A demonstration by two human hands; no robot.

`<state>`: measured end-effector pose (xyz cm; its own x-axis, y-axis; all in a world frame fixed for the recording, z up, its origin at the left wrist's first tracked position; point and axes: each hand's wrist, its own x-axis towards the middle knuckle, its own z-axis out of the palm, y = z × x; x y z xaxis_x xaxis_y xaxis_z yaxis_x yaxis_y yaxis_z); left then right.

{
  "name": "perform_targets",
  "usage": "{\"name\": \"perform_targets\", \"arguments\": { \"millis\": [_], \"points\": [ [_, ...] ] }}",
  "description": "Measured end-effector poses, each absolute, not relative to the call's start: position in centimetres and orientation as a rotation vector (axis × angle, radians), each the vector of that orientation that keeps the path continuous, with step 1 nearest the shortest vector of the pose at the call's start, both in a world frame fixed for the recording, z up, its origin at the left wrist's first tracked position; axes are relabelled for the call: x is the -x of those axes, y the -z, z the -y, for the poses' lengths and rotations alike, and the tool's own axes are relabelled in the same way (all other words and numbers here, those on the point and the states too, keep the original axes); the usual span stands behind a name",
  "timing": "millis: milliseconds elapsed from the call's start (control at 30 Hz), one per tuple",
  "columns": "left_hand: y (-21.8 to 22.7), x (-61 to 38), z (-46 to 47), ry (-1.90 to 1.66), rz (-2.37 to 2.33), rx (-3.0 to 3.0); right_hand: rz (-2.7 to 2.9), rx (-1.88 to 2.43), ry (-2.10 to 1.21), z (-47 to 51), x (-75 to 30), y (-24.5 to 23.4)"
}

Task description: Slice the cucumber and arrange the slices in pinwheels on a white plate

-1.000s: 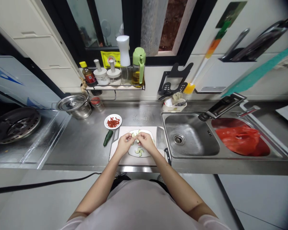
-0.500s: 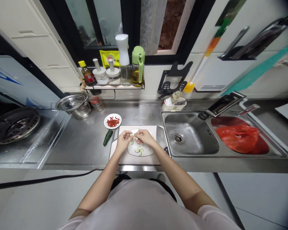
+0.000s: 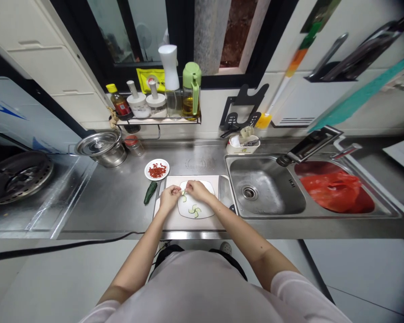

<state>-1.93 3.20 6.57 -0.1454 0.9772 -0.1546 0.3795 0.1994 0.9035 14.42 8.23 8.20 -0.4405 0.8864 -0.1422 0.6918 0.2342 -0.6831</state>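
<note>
A white plate (image 3: pixel 205 207) with a dark rim lies on a pale cutting board (image 3: pixel 170 223). On its lower part, thin green-edged cucumber slices (image 3: pixel 195 211) form a pinwheel. More cucumber slices (image 3: pixel 184 198) lie at its upper left, just below my fingertips. My left hand (image 3: pixel 170 198) is closed in a pinch at the plate's left edge. Over the upper left of the plate, my right hand (image 3: pixel 197 190) has its fingers bent down and together. What either pinch holds is too small to make out. A knife (image 3: pixel 226 193) lies along the board's right side.
Left of the board are a dark green cucumber piece (image 3: pixel 150 193) and a small plate (image 3: pixel 147 176) of chopped red bits. Farther left stands a lidded steel pot (image 3: pixel 111 154). The double sink (image 3: pixel 269 193) is on the right, with a red bag (image 3: pixel 336 190) in one basin.
My hands have drawn slightly apart, the left one moving left. The pale slice that showed between my fingers is no longer clearly visible there. The view has shifted slightly.
</note>
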Motion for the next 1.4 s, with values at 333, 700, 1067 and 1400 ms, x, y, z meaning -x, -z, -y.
{"name": "perform_targets", "arguments": {
  "millis": [333,700,1067,1400],
  "points": [
    [-6.6,1.2,-2.9,-0.505,-1.99,-1.55,2.411,1.478,-0.972,-8.1,-13.9,-5.3],
    [-6.2,0.8,-3.2,-0.38,-2.058,-1.63,2.563,1.468,-0.825,-8.1,-13.6,-4.3],
    [-5.9,0.7,-3.4,-0.327,-2.054,-1.696,2.652,1.512,-0.714,-7.8,-13.3,-4.4],
    [-5.8,0.8,-3.4,-0.282,-2.083,-1.685,2.717,1.577,-0.679,-7.7,-13.2,-5.0]
  ]
}}
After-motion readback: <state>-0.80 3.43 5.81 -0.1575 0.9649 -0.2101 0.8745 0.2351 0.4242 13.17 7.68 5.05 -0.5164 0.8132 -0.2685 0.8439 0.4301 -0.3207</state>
